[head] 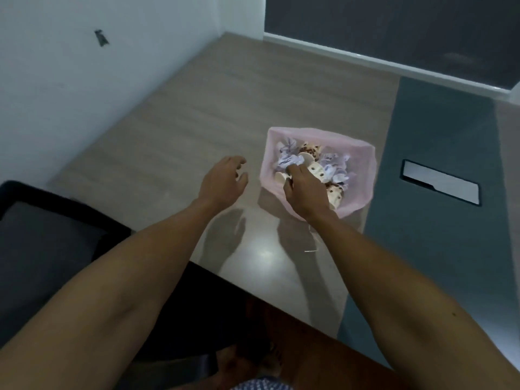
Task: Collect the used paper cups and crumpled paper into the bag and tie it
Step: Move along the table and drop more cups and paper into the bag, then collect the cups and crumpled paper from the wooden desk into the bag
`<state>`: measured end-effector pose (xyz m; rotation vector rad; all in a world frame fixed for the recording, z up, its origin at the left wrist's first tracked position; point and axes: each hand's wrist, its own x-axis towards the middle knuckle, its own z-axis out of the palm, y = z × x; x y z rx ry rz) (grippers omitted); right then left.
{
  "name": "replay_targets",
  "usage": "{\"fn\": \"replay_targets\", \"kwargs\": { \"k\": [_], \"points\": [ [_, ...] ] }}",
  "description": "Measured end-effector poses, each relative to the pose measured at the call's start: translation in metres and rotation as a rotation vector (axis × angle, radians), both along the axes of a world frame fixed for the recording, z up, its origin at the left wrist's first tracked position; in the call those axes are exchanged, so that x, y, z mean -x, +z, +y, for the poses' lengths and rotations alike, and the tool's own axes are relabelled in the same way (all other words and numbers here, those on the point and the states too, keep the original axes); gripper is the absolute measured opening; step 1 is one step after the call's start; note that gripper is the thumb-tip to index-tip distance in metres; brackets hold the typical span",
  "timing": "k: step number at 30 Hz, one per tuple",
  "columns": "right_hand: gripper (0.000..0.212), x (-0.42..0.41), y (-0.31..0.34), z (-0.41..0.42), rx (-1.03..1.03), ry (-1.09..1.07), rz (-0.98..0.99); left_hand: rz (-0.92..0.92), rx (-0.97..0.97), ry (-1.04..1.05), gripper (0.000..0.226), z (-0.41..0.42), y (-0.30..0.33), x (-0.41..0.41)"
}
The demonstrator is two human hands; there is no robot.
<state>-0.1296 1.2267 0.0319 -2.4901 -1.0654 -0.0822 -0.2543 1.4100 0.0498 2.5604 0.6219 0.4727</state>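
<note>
Pink bag of cups and paper, right hand fingers inside, grip unclear; left hand relaxed.

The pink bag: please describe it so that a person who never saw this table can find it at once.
On the brown table, look just left of its grey-green strip. There the pink bag stands open, holding crumpled paper and spotted paper cups, with the right hand reaching in. It is the only pink, translucent thing there.
</note>
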Motion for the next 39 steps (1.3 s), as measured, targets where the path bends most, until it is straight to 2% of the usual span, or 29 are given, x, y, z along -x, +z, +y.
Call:
{"fn": "replay_targets", "kwargs": {
  "k": [8,16,24,27,30,34,39],
  "points": [
    [0.030,0.135,-0.001,0.058,0.015,0.163,0.078,0.049,-0.027,0.163,0.034,0.076,0.022,0.163],
    [0.038,0.303,-0.016,0.099,0.111,0.244,0.260,0.135,-0.046,0.198,0.036,0.133,0.029,0.337],
    [0.078,0.445,-0.030,0.134,0.302,0.425,0.364,0.163,-0.097,0.284,0.038,0.177,0.017,0.480],
    [0.094,0.491,-0.038,0.145,0.375,0.475,0.418,0.157,-0.126,0.344,0.039,0.192,0.011,0.516],
    [0.102,0.529,-0.048,0.152,0.436,0.542,0.453,0.138,-0.122,0.402,0.036,0.200,0.003,0.540],
    [0.097,0.563,-0.062,0.159,0.484,0.613,0.460,0.092,-0.007,0.442,0.037,0.206,-0.011,0.553],
    [0.084,0.590,-0.070,0.171,0.431,0.591,0.357,-0.001,0.141,0.442,0.040,0.209,-0.019,0.545]
  ]
}}
